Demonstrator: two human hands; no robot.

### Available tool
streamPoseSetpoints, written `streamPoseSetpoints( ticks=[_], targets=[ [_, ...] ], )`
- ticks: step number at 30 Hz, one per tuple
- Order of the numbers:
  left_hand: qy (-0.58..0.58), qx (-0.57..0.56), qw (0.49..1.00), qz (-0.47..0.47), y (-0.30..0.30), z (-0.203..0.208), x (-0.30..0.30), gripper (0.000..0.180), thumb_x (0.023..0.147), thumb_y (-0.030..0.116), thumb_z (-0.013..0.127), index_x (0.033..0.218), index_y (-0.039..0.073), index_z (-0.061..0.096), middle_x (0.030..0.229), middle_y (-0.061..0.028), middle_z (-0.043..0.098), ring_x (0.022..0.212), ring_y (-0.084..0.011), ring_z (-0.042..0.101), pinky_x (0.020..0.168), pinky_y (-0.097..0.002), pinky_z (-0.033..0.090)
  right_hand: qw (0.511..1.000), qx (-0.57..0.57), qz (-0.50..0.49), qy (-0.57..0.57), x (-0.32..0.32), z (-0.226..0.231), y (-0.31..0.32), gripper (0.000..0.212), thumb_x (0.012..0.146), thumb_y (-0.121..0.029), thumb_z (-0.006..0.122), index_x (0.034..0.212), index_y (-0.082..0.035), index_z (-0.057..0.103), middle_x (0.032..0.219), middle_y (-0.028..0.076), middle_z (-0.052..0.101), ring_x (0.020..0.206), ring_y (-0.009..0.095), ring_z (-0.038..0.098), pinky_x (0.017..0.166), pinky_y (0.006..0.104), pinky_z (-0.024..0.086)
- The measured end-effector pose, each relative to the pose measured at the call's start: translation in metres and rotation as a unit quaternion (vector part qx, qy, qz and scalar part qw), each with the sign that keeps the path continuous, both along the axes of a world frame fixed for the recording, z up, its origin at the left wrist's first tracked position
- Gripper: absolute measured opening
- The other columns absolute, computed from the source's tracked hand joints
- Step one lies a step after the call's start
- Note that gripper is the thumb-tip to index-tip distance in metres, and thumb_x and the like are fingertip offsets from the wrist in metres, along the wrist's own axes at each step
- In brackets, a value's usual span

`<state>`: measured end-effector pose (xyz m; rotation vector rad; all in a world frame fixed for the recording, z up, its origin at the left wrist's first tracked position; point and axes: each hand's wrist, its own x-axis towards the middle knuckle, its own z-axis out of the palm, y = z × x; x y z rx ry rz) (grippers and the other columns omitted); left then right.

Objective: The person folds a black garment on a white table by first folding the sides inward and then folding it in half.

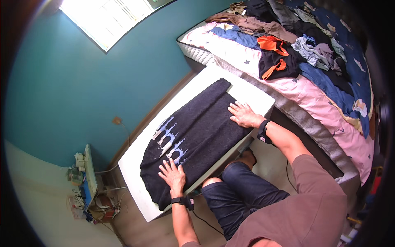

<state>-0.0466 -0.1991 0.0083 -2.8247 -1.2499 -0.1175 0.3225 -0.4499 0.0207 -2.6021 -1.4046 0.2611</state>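
A dark knitted sweater with a pale blue and white pattern is spread over a white table, its sides folded in to a long narrow shape. My left hand rests flat on the sweater's near-left part, just below the pattern, fingers spread. Toward the sweater's right end, my right hand lies on its edge with the fingers stretched out. Neither hand grips the cloth. Each wrist wears a black strap.
Beyond the table's right end stands a bed with a pink cover and a heap of clothes, among them a black and orange garment. A small shelf with odds and ends is at the left. A teal wall runs behind.
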Motion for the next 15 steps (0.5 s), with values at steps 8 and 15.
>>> streamPoseSetpoints(
  ticks=[8,15],
  targets=[
    [-0.061,-0.032,0.985,-0.161,-0.084,-0.012,0.085,0.070,0.095,0.041,0.053,0.152,0.005,0.034,0.159,-0.0167,0.030,0.146,-0.0403,0.027,0.117,-0.0621,0.017,0.970,0.103,0.218,-0.012,-0.113,-0.005,0.087,0.063,0.099,-0.047,0.046,0.149,-0.009,0.040,0.156,0.013,0.038,0.145,0.034,0.032,0.115,0.0586,0.023],
    [-0.025,-0.012,0.995,-0.097,-0.028,-0.008,0.034,0.066,0.097,0.043,0.049,0.153,0.011,0.035,0.159,-0.0183,0.031,0.146,-0.0412,0.026,0.118,-0.0617,0.014,0.973,0.111,0.182,-0.088,-0.067,-0.004,0.051,0.055,0.096,-0.042,0.051,0.141,-0.010,0.050,0.148,0.011,0.048,0.140,0.031,0.039,0.115,0.0540,0.026]
  ],
)
